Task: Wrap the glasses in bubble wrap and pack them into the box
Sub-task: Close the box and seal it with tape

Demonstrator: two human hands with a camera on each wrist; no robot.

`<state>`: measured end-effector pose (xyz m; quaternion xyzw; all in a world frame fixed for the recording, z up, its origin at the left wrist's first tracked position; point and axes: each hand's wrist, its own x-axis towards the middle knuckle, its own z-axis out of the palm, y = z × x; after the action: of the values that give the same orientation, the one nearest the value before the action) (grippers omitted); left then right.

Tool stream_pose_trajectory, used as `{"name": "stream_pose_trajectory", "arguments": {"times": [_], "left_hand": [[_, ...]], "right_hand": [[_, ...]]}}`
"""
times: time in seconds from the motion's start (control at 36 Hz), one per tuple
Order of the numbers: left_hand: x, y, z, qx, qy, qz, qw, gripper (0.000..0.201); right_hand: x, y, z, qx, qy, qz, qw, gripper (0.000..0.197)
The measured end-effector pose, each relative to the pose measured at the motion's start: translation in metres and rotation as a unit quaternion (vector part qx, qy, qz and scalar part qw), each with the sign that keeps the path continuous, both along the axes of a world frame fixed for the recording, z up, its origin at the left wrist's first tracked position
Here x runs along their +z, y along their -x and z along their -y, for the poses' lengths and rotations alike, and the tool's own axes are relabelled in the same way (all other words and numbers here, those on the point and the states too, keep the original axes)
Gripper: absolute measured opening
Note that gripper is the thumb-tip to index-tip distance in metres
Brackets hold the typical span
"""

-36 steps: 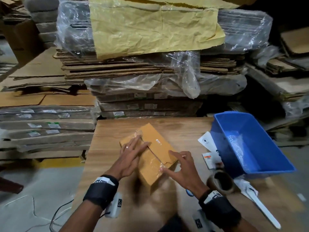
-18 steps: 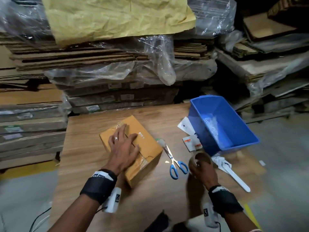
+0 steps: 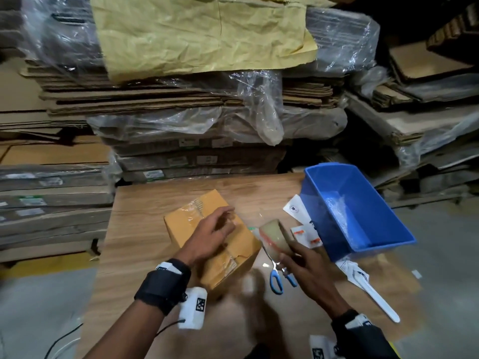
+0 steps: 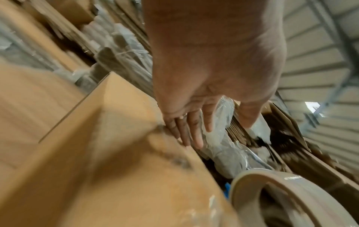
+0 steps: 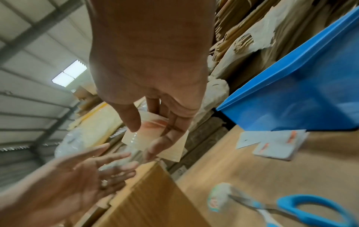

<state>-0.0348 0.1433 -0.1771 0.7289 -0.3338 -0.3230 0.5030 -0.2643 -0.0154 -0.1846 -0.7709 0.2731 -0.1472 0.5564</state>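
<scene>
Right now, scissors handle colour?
Blue; the scissors show best in the head view, on the table beside the box.

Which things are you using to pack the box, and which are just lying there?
In use: box, tape roll, left hand, right hand.
Lying about: scissors, blue bin, paper slips, white plastic tool.
</scene>
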Motion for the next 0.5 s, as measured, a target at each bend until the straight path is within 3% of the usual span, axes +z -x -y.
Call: {"name": "stream_pose_trajectory", "arguments": {"times": [0.06, 0.14, 0.22, 0.39, 0.5], "left_hand": [[0.005, -0.006, 0.001, 0.023, 0.027, -0.078, 0.996, 0.037], [0.015, -0.013, 0.001, 0.025, 0.055, -0.153, 0.986, 0.046], [0.012, -0.020, 0.001, 0.037, 0.075, -0.192, 0.978, 0.042], [0.002, -0.030, 0.004, 0.166, 0.119, -0.234, 0.950, 0.018], [-0.004, -0.039, -0.001, 0.200, 0.147, -0.263, 0.932, 0.028]], "right_hand": [[0.013, -0.017, -0.005, 0.026, -0.043, 0.029, 0.998, 0.016], [0.026, -0.044, -0.008, 0.052, -0.024, 0.046, 0.997, 0.014], [0.032, -0.067, -0.008, 0.061, 0.001, 0.071, 0.996, 0.011], [0.041, -0.094, -0.014, 0.109, 0.000, 0.080, 0.991, 0.010], [0.041, -0.103, -0.018, 0.118, 0.015, 0.057, 0.991, 0.005]]}}
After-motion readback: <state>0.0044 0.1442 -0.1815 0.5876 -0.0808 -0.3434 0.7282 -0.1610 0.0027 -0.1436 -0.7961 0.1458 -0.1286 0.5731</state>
